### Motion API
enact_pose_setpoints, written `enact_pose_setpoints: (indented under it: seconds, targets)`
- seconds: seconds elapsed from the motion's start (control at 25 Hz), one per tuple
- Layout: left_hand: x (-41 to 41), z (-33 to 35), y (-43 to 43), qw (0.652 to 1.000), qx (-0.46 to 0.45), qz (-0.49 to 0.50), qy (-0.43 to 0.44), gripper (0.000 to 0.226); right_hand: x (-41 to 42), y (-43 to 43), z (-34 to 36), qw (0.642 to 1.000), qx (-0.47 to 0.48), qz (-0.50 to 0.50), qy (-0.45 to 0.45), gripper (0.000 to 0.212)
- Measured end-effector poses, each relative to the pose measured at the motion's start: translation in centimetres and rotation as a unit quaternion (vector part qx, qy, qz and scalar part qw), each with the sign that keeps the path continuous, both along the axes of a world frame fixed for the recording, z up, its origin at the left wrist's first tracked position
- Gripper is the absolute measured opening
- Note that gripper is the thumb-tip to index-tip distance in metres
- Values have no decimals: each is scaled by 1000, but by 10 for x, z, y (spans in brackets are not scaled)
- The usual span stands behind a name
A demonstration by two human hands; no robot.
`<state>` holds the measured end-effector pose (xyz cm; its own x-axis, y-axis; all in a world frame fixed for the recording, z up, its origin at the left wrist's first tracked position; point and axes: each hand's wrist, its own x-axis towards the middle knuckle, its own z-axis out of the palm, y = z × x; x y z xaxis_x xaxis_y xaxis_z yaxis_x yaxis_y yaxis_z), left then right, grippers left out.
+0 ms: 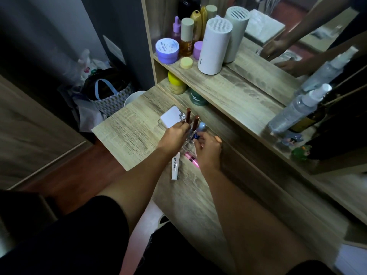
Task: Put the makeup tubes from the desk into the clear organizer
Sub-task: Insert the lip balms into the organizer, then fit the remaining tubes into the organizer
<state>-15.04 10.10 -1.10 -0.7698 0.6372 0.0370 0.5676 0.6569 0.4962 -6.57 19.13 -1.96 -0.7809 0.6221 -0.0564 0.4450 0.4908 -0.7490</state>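
A clear organizer [188, 148] stands on the wooden desk [127, 132], mostly hidden between my hands. Two brown tubes rise upright at it: my left hand [173, 135] pinches the left brown tube [187, 114], and the right brown tube [195, 122] stands beside it. My right hand [207, 149] grips a small blue-capped tube [196, 136] over the organizer. A pale blue item [202, 126] stands just behind. On the desk lie a white lip tube [175, 168] and a pink tube [191, 159], partly under my right wrist.
A white square compact [170, 117] and a small clear bottle [182, 117] sit behind the organizer. The shelf [228, 84] above carries jars, bottles and a white cylinder [214, 46]. Spray bottles [297, 110] stand at right by the mirror. Bags and a bin sit on the floor at left.
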Motion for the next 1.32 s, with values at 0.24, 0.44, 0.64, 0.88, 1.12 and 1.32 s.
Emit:
enact_pose_setpoints:
  seconds: [0.24,0.44,0.64,0.88,1.12,1.32]
  targets:
    - [3,7,-7,1000,-2,-13,24,25,-1,0,6,1000,12,6,9,30]
    - [6,5,-40,999,22,7,27,18,17,-9,7,998,42,6,36,21]
    - [-3,-5,-81,995,6,100,-28,20,38,-38,-10,997,-17,72,-24,15]
    - [-3,-11,-83,988,-87,-31,-120,39,28,-53,-32,978,-42,93,-182,35]
    - [-4,-24,-81,988,-77,33,-130,27,23,-60,-37,982,-127,29,-135,27]
    - [-9,-22,-76,979,-98,76,-161,35,25,-58,-39,980,-167,18,-110,23]
